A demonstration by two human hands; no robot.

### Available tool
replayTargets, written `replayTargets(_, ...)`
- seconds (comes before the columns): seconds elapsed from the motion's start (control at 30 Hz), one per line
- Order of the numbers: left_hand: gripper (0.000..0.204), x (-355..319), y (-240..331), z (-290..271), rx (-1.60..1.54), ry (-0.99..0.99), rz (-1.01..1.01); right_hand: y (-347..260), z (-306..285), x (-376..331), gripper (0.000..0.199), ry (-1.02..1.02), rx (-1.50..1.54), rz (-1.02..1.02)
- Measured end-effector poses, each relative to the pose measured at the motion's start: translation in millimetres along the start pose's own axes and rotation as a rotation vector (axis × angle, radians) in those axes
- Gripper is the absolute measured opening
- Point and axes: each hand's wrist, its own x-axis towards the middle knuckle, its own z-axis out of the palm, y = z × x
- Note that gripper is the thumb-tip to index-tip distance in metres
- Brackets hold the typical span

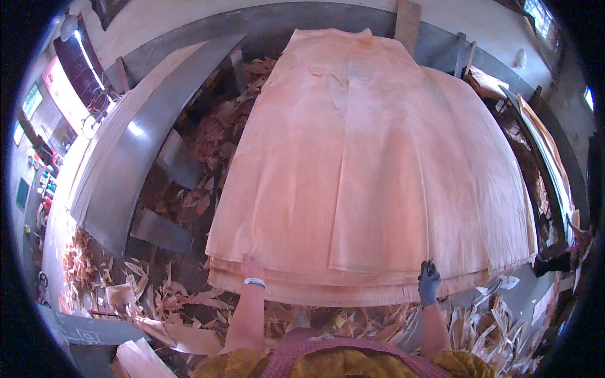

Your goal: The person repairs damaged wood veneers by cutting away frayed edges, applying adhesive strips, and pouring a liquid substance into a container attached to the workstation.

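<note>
A broad stack of thin, pinkish-tan wood veneer sheets (384,183) spreads out before me, its layers overlapping with long lengthwise seams. At the near left corner, my left hand (252,269), bare with a white band at the wrist, is closed on the edge of a veneer sheet; its fingers blend into the wood colour. Farther right along the same near edge, my right hand (429,285) wears a grey glove with dark fingertips. Its fingers are closed at the sheet's edge, beside a seam. A torn patch (328,77) shows on the upper sheet toward the far end.
Veneer scraps (183,302) litter the floor near me and fill the gap left of the stack. A long grey panel (138,132) slopes along the left. Upright boards (408,25) stand at the far wall. A dark shape (554,263) sits by the right corner.
</note>
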Motion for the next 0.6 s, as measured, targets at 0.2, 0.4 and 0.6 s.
replayTargets(0.2,0.031,-8.7,33.5,9.2,-0.548,0.080,-0.432,15.0,-4.8,4.5,0.029,0.004,-0.036,-0.116)
replayTargets(0.4,0.029,-15.8,47.1,12.8,-0.547,0.215,-0.531,-1.1,-10.1,19.7,0.031,-0.058,-0.156,-0.065)
replayTargets(0.6,0.015,-33.1,66.6,-4.5,-0.555,0.192,-0.434,33.8,-19.6,32.3,0.041,-0.132,-0.396,0.002)
